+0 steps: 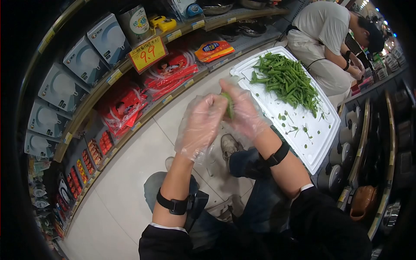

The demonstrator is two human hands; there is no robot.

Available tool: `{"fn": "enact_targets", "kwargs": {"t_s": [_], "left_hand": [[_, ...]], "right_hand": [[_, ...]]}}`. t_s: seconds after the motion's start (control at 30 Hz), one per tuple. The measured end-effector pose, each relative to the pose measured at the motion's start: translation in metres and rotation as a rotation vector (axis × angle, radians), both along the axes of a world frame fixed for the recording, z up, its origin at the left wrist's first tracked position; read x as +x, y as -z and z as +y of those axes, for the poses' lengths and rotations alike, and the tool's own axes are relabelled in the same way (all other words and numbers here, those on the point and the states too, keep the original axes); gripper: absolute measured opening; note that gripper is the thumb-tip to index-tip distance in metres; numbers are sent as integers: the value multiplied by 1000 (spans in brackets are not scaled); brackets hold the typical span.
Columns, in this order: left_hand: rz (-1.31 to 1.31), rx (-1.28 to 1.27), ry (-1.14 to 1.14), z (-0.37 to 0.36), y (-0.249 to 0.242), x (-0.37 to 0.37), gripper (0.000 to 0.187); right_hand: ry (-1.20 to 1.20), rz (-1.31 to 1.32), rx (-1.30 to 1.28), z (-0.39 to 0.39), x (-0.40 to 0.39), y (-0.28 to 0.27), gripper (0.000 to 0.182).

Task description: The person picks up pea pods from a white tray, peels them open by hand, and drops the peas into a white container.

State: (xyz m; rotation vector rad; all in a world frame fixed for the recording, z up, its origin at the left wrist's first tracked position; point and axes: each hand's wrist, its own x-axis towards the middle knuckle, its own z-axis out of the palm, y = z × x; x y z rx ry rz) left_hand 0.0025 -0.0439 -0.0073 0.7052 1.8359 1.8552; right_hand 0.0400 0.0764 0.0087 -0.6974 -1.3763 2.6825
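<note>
My left hand [201,123] and my right hand [247,112], both in clear plastic gloves, meet in the middle of the head view. Between them is a green pea pod [228,105], partly covered by the fingers. Both hands have their fingers closed on it. Just right of my right hand is a white tray [320,141], bearing a heap of green pea pods [288,82]. Small green bits lie scattered over the tray's nearer part.
Curved shelves on the left carry boxes [84,60], red packets [123,108] and a yellow price sign [148,53]. Another person [323,26] crouches beyond the tray. Pots [340,154] line the right-hand shelf. My shoe [229,145] rests on the tiled floor [130,173].
</note>
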Motion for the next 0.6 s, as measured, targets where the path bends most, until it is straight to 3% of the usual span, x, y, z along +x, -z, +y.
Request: {"fn": "enact_targets", "kwargs": {"t_s": [0.13,0.2,0.23,0.3,0.43,0.6], "left_hand": [[-67,-48,-33,6,3,2,19],[-250,148,-31,11,6,1,18],[-250,150,-34,11,5,1,18],[-327,143,-46,9,-7,3,17],[-530,233,-207,9,-14,-2,18],[-741,559,-19,15,-12,-9,20]], "right_hand": [[-18,-46,275,2,0,13,38],[-61,-63,-205,2,6,-1,33],[-64,-64,-203,7,5,1,33],[-180,0,-444,20,3,10,30],[-157,59,-492,31,7,17,31],[-166,101,-544,46,17,-1,28]]}}
